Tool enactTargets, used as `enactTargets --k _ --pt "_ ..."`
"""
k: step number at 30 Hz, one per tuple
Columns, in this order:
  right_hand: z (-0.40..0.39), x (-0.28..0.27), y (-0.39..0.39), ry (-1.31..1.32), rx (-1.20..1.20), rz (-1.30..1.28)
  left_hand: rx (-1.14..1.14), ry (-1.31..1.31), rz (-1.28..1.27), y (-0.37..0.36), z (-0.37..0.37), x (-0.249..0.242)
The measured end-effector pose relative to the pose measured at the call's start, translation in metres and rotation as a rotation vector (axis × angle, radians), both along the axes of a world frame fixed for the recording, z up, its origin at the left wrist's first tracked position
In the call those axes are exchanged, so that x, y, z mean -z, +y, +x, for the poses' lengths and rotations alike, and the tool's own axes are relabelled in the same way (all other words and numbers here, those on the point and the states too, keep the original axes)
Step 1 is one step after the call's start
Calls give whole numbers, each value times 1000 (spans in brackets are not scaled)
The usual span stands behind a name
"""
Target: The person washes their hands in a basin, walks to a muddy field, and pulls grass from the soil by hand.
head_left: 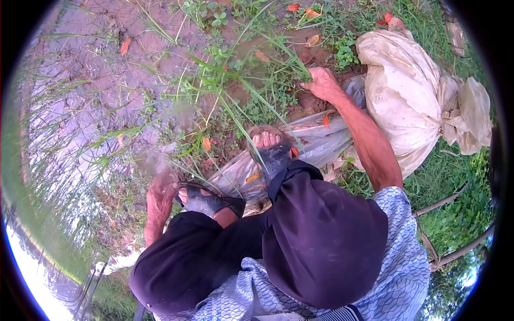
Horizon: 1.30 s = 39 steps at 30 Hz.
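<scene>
My right hand (324, 84) is closed around the base of a tuft of long green grass (292, 51), whose blades fan out to the left. Beside that hand lies a tied, pale cloth-like sack (401, 91). My left hand (162, 187) is low on the left, next to my sandalled foot (203, 199); its fingers are blurred and I cannot make out what they touch. Between my feet and the right hand stretches a muddy plastic sheet (321, 142). My other sandalled foot (270, 150) rests on it.
Wet muddy ground (96, 64) with thin grass lies ahead and left. Low weeds (214, 21) and scattered orange-red petals (125, 46) are on the soil. Branches (455, 254) and green plants stand at the lower right.
</scene>
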State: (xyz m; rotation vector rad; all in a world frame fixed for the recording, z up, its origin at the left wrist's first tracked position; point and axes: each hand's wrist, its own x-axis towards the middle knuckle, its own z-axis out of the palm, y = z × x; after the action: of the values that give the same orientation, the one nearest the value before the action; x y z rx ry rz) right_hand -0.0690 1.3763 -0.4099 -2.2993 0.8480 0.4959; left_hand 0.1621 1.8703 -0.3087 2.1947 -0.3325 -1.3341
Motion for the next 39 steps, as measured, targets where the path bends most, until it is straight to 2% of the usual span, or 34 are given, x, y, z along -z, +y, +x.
enactTargets --k 2,3,6,8,10,14,16,19,22,26,27,30,32,34,35,39 --pt "-14 -8 -17 14 244 314 -31 10 6 -3 -2 -4" --pt "-24 -11 -11 -130 426 440 -48 35 1 -6 -2 -5" --pt "-35 -16 5 -55 610 569 -41 70 5 -7 -6 -1" --pt "-17 -34 20 128 236 356 -15 75 5 -5 -5 5" --pt "-11 -31 38 -40 96 183 -14 84 8 -13 -3 0" --pt "16 -33 73 63 -79 -117 5 73 5 -16 5 1" --pt "11 -8 79 -41 -193 -192 18 62 15 -16 5 2" --pt "9 15 80 4 -259 -196 41 46 4 -16 4 1" --pt "4 -1 51 -1 303 438 10 31 -16 -4 0 6" --pt "-7 -11 34 -487 1176 732 -7 44 -1 -5 -4 3" --pt "-13 5 23 -369 1008 382 15 31 -6 -5 -5 7" --pt "-1 3 32 -143 697 242 21 41 3 -10 -4 5" --pt "14 0 46 -173 673 239 -7 28 -9 -10 -3 6" --pt "26 11 56 -189 539 81 -26 18 -28 -11 -1 5" --pt "30 16 61 -220 494 86 -39 13 -37 -11 -1 4" --pt "43 36 68 -224 197 -275 -17 55 2 -10 -1 2"
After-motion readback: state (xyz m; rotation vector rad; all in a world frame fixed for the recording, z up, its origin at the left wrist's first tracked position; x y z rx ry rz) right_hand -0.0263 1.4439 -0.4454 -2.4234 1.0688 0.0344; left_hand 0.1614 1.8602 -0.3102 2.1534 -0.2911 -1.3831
